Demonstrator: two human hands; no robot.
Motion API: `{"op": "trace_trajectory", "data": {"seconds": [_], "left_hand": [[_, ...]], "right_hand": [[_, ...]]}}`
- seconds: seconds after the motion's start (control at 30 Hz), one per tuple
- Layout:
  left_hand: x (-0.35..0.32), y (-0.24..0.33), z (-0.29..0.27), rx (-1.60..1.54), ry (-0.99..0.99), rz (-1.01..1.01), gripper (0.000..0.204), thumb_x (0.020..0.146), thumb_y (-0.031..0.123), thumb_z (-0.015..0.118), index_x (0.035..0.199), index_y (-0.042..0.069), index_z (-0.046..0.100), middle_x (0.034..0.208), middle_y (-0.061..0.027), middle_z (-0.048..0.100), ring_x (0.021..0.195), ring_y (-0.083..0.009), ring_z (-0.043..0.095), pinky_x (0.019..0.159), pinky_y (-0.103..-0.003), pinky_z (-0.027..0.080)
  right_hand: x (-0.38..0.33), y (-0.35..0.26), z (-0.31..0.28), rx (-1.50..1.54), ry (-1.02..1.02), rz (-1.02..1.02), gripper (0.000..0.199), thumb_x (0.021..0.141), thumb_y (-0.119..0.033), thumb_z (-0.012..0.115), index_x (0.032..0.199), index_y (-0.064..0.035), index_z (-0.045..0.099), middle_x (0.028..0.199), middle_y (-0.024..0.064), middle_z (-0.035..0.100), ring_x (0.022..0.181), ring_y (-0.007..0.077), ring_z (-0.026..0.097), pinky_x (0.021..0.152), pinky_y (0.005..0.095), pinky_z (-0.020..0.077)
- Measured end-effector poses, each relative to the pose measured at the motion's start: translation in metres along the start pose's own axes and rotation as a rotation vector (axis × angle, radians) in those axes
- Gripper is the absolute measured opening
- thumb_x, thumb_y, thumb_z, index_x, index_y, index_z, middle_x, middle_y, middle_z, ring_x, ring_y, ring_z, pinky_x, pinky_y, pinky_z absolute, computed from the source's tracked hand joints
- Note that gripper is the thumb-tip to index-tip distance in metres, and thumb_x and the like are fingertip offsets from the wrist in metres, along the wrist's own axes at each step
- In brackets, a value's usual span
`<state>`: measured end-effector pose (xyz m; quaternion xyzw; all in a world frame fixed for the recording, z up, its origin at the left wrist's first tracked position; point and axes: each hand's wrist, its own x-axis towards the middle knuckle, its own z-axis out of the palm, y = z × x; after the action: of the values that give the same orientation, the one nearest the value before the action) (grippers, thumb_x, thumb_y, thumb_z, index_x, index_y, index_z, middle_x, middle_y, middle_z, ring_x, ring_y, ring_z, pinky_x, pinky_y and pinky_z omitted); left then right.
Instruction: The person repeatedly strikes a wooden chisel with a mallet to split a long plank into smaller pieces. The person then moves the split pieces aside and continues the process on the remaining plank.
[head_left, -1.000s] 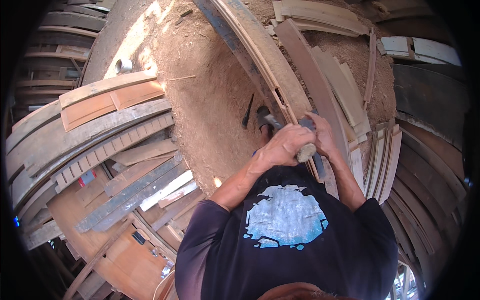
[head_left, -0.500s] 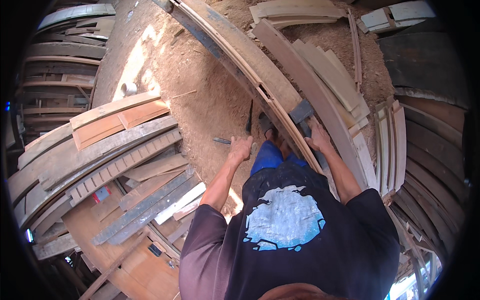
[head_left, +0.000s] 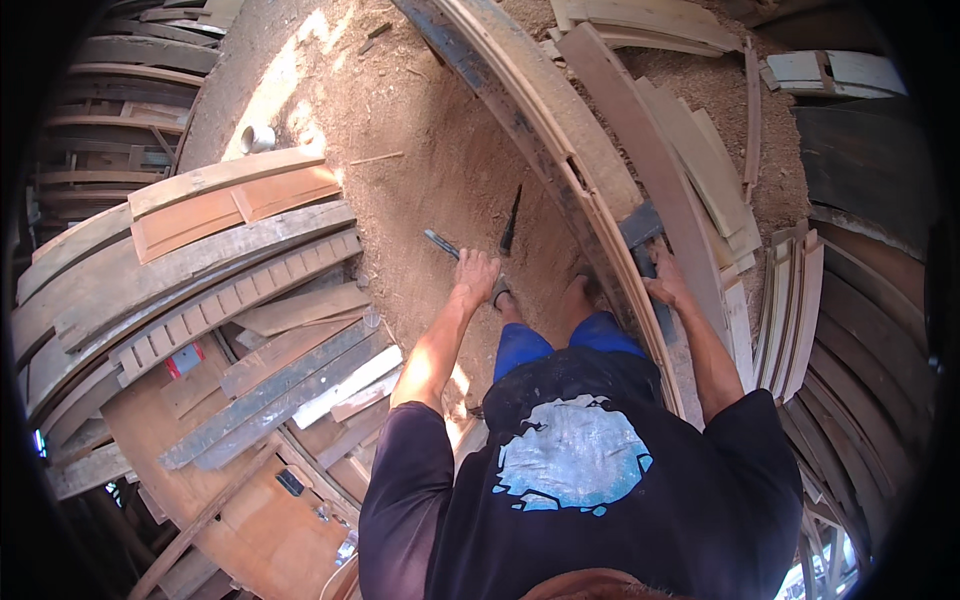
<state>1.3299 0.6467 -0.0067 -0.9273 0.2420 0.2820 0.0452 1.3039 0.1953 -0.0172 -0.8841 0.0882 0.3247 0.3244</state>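
The left hand (head_left: 475,272) is lowered to the sawdust-covered ground (head_left: 400,130), and its fingers (head_left: 468,262) are laid on a short flat bar (head_left: 441,244) that runs on past the fingertips to the left. Just right of those fingers a pointed blade (head_left: 511,220) is seen lying on the ground, near a bare foot (head_left: 578,296). The right hand (head_left: 665,285) is set on a long plank (head_left: 570,150), its fingers (head_left: 655,270) just below a dark block (head_left: 640,225) on it. Further boards (head_left: 700,170) are stacked right of those fingers. Well left of the left fingers, stacked planks (head_left: 230,260) are piled, with a small cylinder (head_left: 257,138) beyond them.
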Motion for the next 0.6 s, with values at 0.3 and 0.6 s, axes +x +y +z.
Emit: {"op": "trace_trajectory", "data": {"seconds": [0.3,0.6], "left_hand": [[0.044,-0.096,0.15,0.224,-0.147,-0.093,0.039,0.097,0.024,0.053,0.134,0.015,0.064,0.143,-0.0185,0.054,0.138,-0.0375,0.042,0.116,-0.057,0.021],[0.178,-0.078,0.323,-0.376,-0.385,-0.29,0.043,0.102,0.034,0.044,0.143,0.027,0.057,0.147,-0.0198,0.049,0.143,-0.0405,0.037,0.117,-0.059,0.025]], "right_hand": [[-0.001,0.003,-0.015,-0.096,-0.079,0.062,0.069,0.074,-0.029,0.078,0.129,0.0011,0.048,0.117,0.0234,0.059,0.11,0.0368,0.058,0.096,0.0423,0.0458],[-0.015,-0.037,-0.008,0.243,0.037,0.212,0.063,0.076,-0.037,0.079,0.123,-0.0033,0.054,0.108,0.0076,0.06,0.1,0.0187,0.056,0.091,0.0329,0.0461]]}}
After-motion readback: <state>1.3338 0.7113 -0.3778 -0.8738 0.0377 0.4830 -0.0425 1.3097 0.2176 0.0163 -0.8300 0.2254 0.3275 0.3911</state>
